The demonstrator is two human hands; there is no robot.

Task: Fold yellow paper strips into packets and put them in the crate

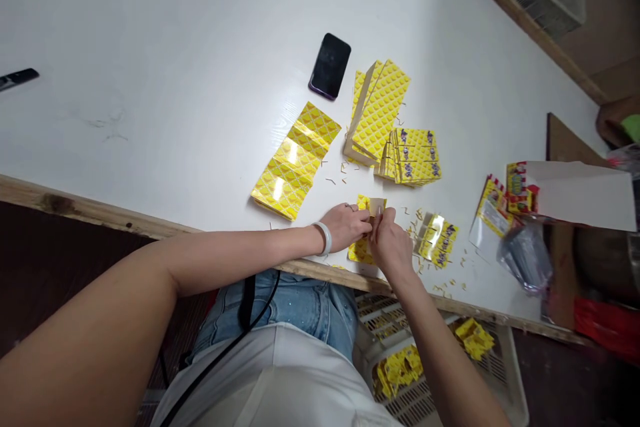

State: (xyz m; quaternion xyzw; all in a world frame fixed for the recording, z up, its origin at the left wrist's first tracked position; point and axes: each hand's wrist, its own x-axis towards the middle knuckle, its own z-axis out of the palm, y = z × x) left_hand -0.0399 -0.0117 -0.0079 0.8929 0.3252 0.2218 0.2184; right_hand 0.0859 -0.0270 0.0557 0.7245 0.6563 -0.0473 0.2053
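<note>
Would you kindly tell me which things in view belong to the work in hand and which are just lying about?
Seemingly part of the work: yellow card being handled; yellow sheets; tall stack; purple-printed cards; scraps; yellow pieces in the basket.

Apparently just lying about: phone; black object; clear plastic; white box.

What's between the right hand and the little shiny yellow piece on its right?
Thin scraps lie on the table between the right hand and yellow piece, in the head view.
</note>
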